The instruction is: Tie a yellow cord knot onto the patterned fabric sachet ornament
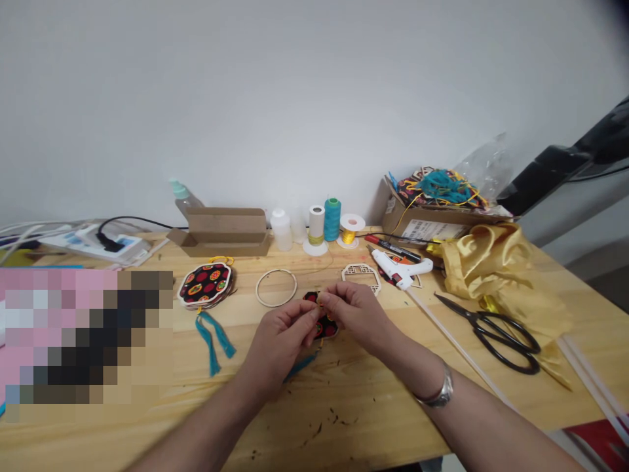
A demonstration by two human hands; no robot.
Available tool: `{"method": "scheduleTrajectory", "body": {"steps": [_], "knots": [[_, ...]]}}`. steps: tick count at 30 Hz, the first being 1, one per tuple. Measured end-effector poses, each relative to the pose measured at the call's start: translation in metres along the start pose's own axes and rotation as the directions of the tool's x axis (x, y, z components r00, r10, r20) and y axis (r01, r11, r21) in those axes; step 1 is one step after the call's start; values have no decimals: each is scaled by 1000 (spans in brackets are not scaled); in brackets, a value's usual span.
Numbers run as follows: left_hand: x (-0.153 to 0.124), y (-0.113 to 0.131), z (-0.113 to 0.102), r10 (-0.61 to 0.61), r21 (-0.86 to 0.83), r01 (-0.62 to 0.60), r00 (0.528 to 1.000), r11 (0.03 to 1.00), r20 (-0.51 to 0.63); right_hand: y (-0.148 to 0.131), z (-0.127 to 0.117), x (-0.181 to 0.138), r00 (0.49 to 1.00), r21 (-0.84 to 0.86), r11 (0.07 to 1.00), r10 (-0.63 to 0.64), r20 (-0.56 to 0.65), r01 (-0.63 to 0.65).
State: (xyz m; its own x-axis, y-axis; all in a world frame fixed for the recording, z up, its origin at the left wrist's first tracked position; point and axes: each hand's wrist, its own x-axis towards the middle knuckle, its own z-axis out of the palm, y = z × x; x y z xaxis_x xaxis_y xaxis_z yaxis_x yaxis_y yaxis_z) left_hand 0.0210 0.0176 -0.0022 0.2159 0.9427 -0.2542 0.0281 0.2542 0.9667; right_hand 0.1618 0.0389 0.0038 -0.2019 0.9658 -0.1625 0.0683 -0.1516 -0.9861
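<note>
My left hand [287, 334] and my right hand [358, 318] meet over a small black fabric ornament [325, 329] patterned in red. Both hands are closed in a pinch, with fingertips almost touching. What they pinch is too small to make out. Fingers cover much of the ornament, and a teal tassel [301, 367] extends from below it, partly behind my left hand. A pale round hoop [276, 305] lies beyond my left hand. Just behind my right hand is a wooden lattice frame [361, 270]. To the left sits a stack of similar ornaments [205, 285] with teal tassels [216, 337].
A white glue gun [403, 269] and black-handled scissors [491, 331] lie right, beside gold cloth [491, 262]. Along the wall stand an open cardboard box [226, 239], a white bottle [282, 229], a teal thread spool [333, 221] and a filled carton [427, 226].
</note>
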Motion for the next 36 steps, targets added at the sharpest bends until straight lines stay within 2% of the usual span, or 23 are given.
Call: {"method": "scheduleTrajectory", "body": {"steps": [6,10,13,17,21,24,28,36], "knots": [[-1,3,-1,4,-1,-4,1000,1000,-29,3,1,2,998,-2,1000,1,65,-1],[-1,3,-2,15,38,-13,999,999,-44,6,1,3,1000,29,999,19,-3,-19],[-1,2,-2,26,69,-22,999,997,-45,9,2,3,998,1,1000,-21,-55,21],[-1,3,-1,-8,72,11,999,997,-43,13,2,3,990,-129,985,-122,-66,113],[-2,5,1,-45,24,46,999,999,-25,13,2,1,970,-313,927,-235,-63,205],[-2,5,0,-32,-20,32,999,999,1,10,1,0,973,-350,918,-221,-64,186],[-2,3,-1,-20,-53,22,999,998,30,8,0,1,983,-296,944,-172,-69,145],[-2,4,-2,-64,-47,65,998,997,15,7,-6,3,968,-363,918,-220,-123,163]]}}
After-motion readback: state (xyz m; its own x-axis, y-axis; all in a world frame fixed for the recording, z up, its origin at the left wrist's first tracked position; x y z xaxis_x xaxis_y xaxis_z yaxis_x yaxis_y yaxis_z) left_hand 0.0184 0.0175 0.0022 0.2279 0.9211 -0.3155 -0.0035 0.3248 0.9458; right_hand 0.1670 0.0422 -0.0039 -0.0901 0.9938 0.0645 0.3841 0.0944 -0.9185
